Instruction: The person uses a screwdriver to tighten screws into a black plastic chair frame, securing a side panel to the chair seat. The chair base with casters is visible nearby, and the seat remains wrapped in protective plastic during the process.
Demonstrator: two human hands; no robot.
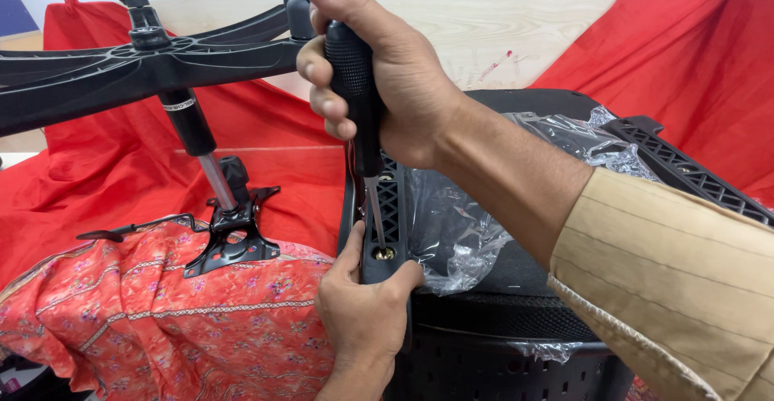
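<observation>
Right hand [379,70] around ribbed black screwdriver [355,87], over brass screw [384,253].

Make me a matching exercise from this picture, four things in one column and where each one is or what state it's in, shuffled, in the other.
Things:
1. screwdriver
2. left hand
3. star-shaped chair base
4. clear plastic wrap

Places or states:
A. steadying the lower end of the black armrest bracket
B. crumpled over the black seat cushion
C. gripped upright in the right hand, tip in a brass screw
D. raised at upper left on its gas cylinder

Pairs: 1-C, 2-A, 3-D, 4-B
</observation>
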